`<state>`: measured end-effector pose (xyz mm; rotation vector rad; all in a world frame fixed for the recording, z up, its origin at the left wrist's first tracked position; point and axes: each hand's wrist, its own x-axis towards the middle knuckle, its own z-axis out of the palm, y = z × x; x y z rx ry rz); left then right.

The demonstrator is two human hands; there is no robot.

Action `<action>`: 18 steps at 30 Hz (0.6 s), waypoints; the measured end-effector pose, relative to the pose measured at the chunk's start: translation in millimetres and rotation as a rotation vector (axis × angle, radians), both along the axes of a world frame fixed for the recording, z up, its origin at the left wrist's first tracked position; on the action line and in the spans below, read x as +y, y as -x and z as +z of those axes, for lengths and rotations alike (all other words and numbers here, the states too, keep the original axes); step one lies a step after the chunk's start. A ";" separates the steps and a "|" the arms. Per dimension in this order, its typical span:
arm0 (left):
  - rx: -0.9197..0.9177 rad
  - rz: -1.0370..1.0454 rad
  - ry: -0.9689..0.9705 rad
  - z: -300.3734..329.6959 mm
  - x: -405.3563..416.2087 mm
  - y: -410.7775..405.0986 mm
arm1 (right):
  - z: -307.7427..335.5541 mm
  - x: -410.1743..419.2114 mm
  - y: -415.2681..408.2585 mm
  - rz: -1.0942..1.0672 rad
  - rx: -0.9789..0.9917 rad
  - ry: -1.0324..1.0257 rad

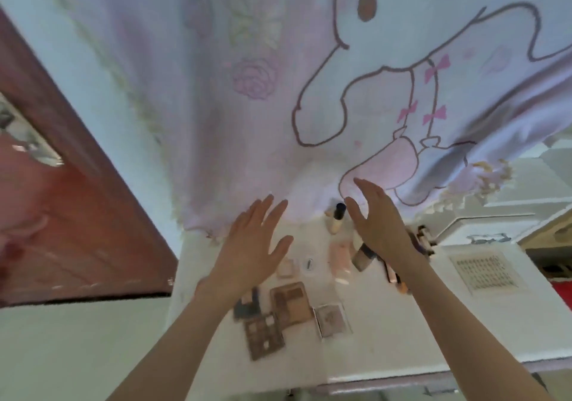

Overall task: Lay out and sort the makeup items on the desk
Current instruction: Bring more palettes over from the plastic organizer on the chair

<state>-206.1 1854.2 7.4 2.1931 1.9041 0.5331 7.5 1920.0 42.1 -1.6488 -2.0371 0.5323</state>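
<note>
Makeup lies spread on the white desk [387,323]. Near the front are a dark eyeshadow palette [264,335], a brown-framed palette [291,303] and a clear compact [331,318]. Farther back stand a foundation bottle with a dark cap [337,219], a pink tube [340,259] and a grey-capped tube [363,258]. My left hand [250,245] hovers over the desk with fingers spread and straight, holding nothing. My right hand [379,224] is raised edge-on beside the bottle, fingers straight, also empty. It hides some slim items behind the wrist.
A pink cartoon-print curtain [309,90] hangs behind the desk's back edge. A reddish wooden door [77,230] stands to the left. A printed sheet [489,272] lies at the desk's right side, with white furniture [495,224] beyond it.
</note>
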 end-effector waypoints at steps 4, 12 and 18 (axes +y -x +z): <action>0.026 0.271 -0.048 17.5 -64.8 98.2 | 23.2 -32.9 112.0 0.265 -0.088 -0.071; 0.049 0.716 -0.123 43.2 -261.3 238.5 | 43.1 -167.3 319.9 0.794 -0.125 -0.167; 0.104 1.166 -0.118 45.4 -436.4 291.0 | 40.8 -303.0 449.8 1.235 -0.042 -0.201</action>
